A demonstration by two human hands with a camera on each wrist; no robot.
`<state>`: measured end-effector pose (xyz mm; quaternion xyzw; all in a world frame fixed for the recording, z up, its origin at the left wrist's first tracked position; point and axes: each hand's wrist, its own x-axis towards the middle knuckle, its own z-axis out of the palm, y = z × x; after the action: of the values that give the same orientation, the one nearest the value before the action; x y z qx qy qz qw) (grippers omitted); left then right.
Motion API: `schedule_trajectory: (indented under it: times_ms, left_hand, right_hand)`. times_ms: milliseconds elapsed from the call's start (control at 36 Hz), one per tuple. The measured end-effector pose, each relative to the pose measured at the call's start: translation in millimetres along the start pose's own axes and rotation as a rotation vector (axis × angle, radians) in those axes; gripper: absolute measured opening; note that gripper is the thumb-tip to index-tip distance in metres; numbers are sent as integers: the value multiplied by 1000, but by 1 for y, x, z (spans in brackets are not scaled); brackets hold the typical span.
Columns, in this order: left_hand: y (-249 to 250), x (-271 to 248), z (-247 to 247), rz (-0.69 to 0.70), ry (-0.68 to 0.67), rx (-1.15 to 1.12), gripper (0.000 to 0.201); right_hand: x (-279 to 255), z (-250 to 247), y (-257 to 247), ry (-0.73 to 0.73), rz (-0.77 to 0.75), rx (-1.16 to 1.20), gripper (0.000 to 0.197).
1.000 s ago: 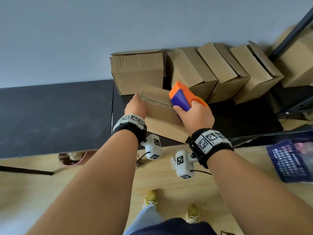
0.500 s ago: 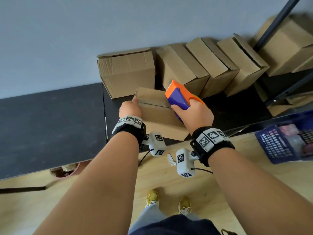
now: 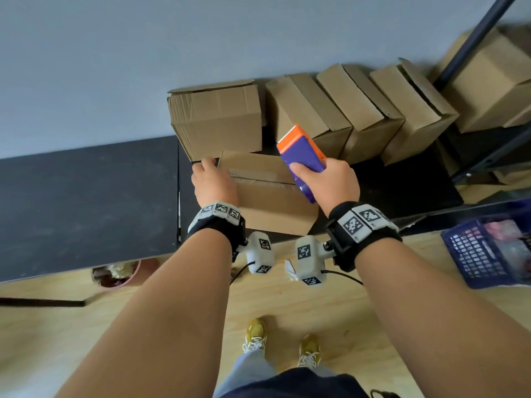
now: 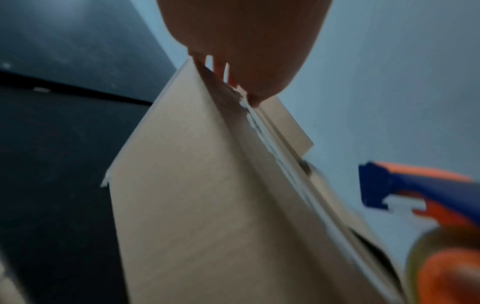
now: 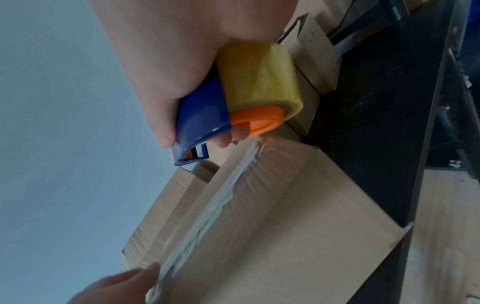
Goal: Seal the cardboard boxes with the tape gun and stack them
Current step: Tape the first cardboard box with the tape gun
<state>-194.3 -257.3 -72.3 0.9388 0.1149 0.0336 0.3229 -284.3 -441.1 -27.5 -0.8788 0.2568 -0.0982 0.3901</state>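
A cardboard box (image 3: 273, 208) lies on the black table (image 3: 86, 202) in front of me, with a clear tape strip (image 3: 258, 178) along its top seam. My left hand (image 3: 211, 179) holds the box's left end, thumb at the seam (image 4: 255, 98) and fingers over the far side. My right hand (image 3: 330, 185) grips the blue and orange tape gun (image 3: 300, 152), which is tilted with its toothed end up, just over the box's right end. The right wrist view shows the yellowish tape roll (image 5: 259, 78) above the taped seam (image 5: 221, 205).
An upright box (image 3: 218, 119) with a loose top flap stands right behind the taped one. Several boxes (image 3: 359, 110) lean in a row to its right against the grey wall. A dark rack post (image 3: 474, 38) and a blue basket (image 3: 488, 251) are at the right.
The tape gun has tipped up, its orange toothed end now pointing away from the box top. My left hand has slid towards the box's far left corner.
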Motion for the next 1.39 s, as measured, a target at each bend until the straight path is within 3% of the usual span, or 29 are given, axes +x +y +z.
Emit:
schedule_trajectory:
  times_ms: [56,111,194,306,417,583,694,861,944,1000,1083,1139,1222,1389]
  left_hand:
    - [2,-7,1,294,36,135,33]
    - [7,-16,5,524,-44,192,30]
    - [13,-30,14,601,-261,354,43]
    - [12,-44,20,510,-393,543,55]
    - [5,-51,10,392,-346,605,58]
    - [4,-53,-4,94,-312,592,57]
    - [-4,-54,-3,332,-392,581,55]
    - [0,-49,-1,294,-419,531,54]
    - [14,-41,-8,300,-290,348,40]
    - [29,-33,-13,167,-286,47,35]
    - [48,-23,-18,-147,-440,-461,49]
    - [57,-23,-23,-301,-597,-651,68]
    - [66,-25,-30,-359,-747,-764,72]
    - [71,-25,-35,-364,-749,-764,38]
  right_hand:
    - [1,-5,0,15,4,34,47]
    - [2,-10,-1,38,14,49,49]
    - [3,-20,0,71,39,70,50]
    - [2,-30,3,69,39,81,49]
    - [1,-35,5,47,29,109,51]
    - [-4,-31,4,-20,24,159,48]
    - [-7,-27,1,-62,34,188,46]
    - [-11,-23,-4,-180,108,278,47]
    - [-15,-26,-8,-256,141,367,47]
    - [-17,-32,-11,-311,168,443,41]
    - [-18,-41,-14,-371,185,515,38]
    - [-18,-46,-15,-400,183,521,36]
    - [-19,-52,-14,-432,160,525,30]
    - [-20,-59,-10,-457,143,485,32]
